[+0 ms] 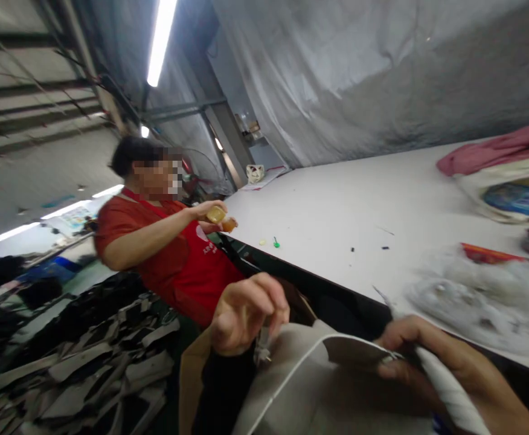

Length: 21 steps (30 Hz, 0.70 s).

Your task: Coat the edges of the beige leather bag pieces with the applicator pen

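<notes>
A pale grey fabric piece [298,356] with a white piped edge fills the bottom middle of the head view. My right hand [427,356] is closed on its raised rim, thumb inside and fingers outside. A thin pointed metal tip [382,296] rises beside that hand; the rest of it is hidden. My left hand [250,308] hovers above the fabric's left side, its fingers loosely bent, slightly blurred, with nothing seen in them. Close to my left wrist hangs a small light-coloured tuft [262,350], perhaps cord or thread.
A white table [328,199] runs alongside, holding clear plastic bags [473,302], a green pin-like item [276,243] and small black bits. Left, a person [165,229] in a red apron holds a yellow-lidded jar [216,214]. Cut grey pieces [78,362] cover the floor.
</notes>
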Motion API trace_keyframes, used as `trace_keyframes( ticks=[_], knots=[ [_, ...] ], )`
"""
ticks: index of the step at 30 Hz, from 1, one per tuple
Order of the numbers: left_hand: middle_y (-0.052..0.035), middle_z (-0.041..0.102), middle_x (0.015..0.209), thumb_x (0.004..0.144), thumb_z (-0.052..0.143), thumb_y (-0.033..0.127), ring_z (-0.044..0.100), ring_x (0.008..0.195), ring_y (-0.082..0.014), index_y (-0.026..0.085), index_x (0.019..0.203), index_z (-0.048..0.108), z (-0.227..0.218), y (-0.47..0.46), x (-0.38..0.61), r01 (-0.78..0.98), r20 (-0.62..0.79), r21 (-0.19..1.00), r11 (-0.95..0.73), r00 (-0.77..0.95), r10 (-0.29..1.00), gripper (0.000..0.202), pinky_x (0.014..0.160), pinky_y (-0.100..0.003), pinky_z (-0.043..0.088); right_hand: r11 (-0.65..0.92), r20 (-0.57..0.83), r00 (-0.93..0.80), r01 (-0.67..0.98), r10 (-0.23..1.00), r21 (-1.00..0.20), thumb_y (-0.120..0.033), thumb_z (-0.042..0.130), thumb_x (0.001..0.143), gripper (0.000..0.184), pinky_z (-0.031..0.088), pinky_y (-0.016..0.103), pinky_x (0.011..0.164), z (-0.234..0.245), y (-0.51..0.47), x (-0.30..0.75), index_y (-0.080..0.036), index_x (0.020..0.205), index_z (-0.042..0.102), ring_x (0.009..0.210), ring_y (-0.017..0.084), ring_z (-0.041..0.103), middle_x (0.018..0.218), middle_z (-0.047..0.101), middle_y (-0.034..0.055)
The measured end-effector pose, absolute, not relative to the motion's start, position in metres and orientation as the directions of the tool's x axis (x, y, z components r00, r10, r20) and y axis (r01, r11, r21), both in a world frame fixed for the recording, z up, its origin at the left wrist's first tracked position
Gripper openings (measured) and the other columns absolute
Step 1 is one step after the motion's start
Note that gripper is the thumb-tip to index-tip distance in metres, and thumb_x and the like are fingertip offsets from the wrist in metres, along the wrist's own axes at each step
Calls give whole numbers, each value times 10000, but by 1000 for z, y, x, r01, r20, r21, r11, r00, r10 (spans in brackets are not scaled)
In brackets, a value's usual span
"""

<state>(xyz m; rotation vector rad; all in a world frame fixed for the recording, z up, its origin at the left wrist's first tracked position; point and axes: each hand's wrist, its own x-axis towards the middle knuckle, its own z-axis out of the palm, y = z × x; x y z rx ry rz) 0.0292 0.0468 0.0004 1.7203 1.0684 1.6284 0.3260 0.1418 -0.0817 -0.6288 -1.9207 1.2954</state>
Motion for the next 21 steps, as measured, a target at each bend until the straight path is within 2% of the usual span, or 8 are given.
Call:
trace_keyframes(
  ticks=[1,3,6,9,12,15,18,21],
  knots=[
    [-119,740,971,828,525,851,642,555,-148,197,925,744,-1,63,41,87,495,865,-494,13,869,697,614,-339,582,344,274,-631,-13,726,-939,-459,704,918,177,487,233,443,-74,140,327,-292,859,703,537,172,610,671,650,-11],
    [-182,726,1171,778,626,844,732,887,-265,162,1222,728,-5,93,63,13,300,951,-308,194,934,820,860,-422,601,334,282,-616,-33,736,-942,-386,722,930,154,466,206,507,-64,140,328,-249,877,676,585,136,581,711,640,-21],
    [-198,693,1321,755,595,893,666,1167,-370,154,1392,657,-19,123,86,66,44,994,-83,460,887,978,1003,-467,543,354,324,-573,-64,752,-933,-286,745,923,124,432,185,560,-66,146,332,-231,900,636,623,101,548,751,627,-45],
    [-165,686,1346,835,549,847,634,1215,-393,164,1391,658,-32,134,98,178,-72,983,-38,574,816,888,1034,-482,511,360,314,-515,-11,798,-933,-247,731,940,108,416,187,583,-80,154,340,-230,945,625,632,92,536,753,612,-58],
    [-146,657,1385,962,571,626,591,1298,-367,185,1438,616,-34,139,100,308,-144,948,-80,638,757,651,1122,-478,443,357,287,-491,53,823,-933,-212,730,935,102,421,191,602,-93,161,346,-226,961,632,638,90,544,760,627,-61],
    [-133,597,1483,969,627,490,539,1375,-350,243,1483,575,-30,150,95,368,-179,918,-146,714,677,572,1179,-485,386,326,252,-515,58,819,-943,-203,758,913,128,417,186,583,-99,165,346,-219,951,637,622,86,552,741,636,-67],
    [-146,614,1442,884,692,619,570,1335,-366,231,1378,646,-35,172,88,269,-186,962,-36,750,635,630,1124,-481,443,301,226,-548,49,805,-952,-222,812,881,175,421,183,583,-103,170,343,-220,966,659,635,89,568,760,657,-64],
    [-142,684,1238,811,689,746,643,1176,-338,178,1168,711,-54,191,89,210,-216,974,86,739,639,671,1019,-433,501,275,221,-517,30,827,-961,-224,838,859,197,422,184,571,-111,177,339,-221,963,670,620,87,564,769,677,-63]
  ],
)
